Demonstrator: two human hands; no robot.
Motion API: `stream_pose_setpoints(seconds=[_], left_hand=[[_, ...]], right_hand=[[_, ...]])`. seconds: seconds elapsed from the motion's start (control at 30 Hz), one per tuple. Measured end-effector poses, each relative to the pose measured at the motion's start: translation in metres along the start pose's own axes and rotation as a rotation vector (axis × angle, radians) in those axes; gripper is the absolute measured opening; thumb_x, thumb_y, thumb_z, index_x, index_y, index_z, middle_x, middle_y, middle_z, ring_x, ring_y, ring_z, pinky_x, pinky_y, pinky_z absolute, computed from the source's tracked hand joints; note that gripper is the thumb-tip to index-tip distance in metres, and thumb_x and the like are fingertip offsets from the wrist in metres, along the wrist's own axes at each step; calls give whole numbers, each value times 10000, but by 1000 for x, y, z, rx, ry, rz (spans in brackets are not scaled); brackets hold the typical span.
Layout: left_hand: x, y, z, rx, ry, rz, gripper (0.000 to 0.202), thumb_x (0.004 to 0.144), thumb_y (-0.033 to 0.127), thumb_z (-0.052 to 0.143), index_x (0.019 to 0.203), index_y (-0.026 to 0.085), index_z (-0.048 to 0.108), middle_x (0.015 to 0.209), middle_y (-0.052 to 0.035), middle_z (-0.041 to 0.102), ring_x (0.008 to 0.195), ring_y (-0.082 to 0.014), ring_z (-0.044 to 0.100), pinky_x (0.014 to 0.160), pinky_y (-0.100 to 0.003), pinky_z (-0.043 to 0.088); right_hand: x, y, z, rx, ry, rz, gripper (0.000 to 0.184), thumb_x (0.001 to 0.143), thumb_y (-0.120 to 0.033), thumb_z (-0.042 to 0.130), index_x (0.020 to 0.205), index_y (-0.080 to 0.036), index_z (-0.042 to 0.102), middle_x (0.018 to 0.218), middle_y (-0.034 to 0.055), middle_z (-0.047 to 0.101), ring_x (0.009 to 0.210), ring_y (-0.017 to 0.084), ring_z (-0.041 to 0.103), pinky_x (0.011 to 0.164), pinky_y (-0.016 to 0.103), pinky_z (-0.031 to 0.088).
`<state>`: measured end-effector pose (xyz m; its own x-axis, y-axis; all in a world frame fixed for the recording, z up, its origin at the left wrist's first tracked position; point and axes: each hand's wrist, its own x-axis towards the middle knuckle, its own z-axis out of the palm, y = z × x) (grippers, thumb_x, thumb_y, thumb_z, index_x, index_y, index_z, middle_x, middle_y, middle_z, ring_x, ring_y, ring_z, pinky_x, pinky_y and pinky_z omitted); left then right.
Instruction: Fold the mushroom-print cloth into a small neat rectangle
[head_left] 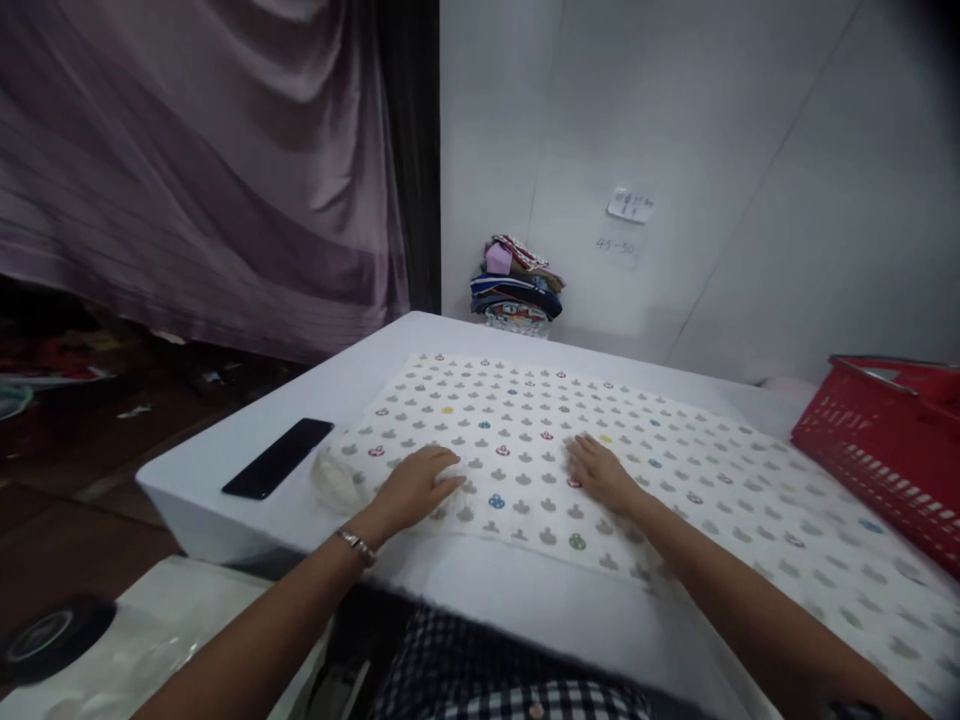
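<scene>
A cream cloth (525, 470) printed with rows of small grey, red, blue, green and yellow motifs is spread over the white table (360, 365). Its left edge is bunched up near my left wrist. My left hand (421, 485) rests on the cloth's near left part, fingers stretched out and pointing right. Flat on the middle of the cloth lies my right hand (602, 474), its fingers reaching forward and slightly left. Neither hand grasps anything.
A black phone (279, 458) lies at the table's left. On the right a red plastic basket (885, 440) stands by the cloth. Folded clothes (517, 285) are stacked beyond the far edge, against the wall. A purple curtain (247, 170) hangs at the left.
</scene>
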<state>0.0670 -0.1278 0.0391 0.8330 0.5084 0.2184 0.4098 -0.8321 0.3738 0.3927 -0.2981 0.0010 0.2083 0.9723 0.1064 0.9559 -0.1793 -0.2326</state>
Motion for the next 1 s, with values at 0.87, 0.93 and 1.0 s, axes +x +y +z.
stream_pose_setpoints(seconds=[0.87, 0.93, 1.0], left_hand=[[260, -81, 67, 235, -243, -186, 670, 848, 622, 260, 1397, 243, 314, 1513, -47, 135, 1390, -256, 100, 1087, -541, 78], [274, -90, 69, 259, -254, -253, 690, 846, 620, 243, 1412, 227, 279, 1512, -51, 133, 1389, -260, 105, 1081, -556, 85], [284, -98, 71, 282, -241, -291, 695, 845, 615, 225, 1418, 223, 267, 1510, -42, 150, 1387, -261, 117, 1079, -561, 99]], right_hand=[[151, 126, 3, -28, -159, 212, 633, 895, -601, 172, 1423, -272, 286, 1517, 33, 163, 1391, 250, 105, 1080, 533, 93], [165, 136, 1, -12, -159, 214, 595, 902, -575, 206, 1412, -285, 307, 1514, 23, 178, 1389, 241, 121, 1081, 532, 80], [173, 142, -3, 21, -157, 209, 578, 911, -541, 225, 1415, -270, 304, 1509, 29, 198, 1386, 226, 141, 1090, 505, 87]])
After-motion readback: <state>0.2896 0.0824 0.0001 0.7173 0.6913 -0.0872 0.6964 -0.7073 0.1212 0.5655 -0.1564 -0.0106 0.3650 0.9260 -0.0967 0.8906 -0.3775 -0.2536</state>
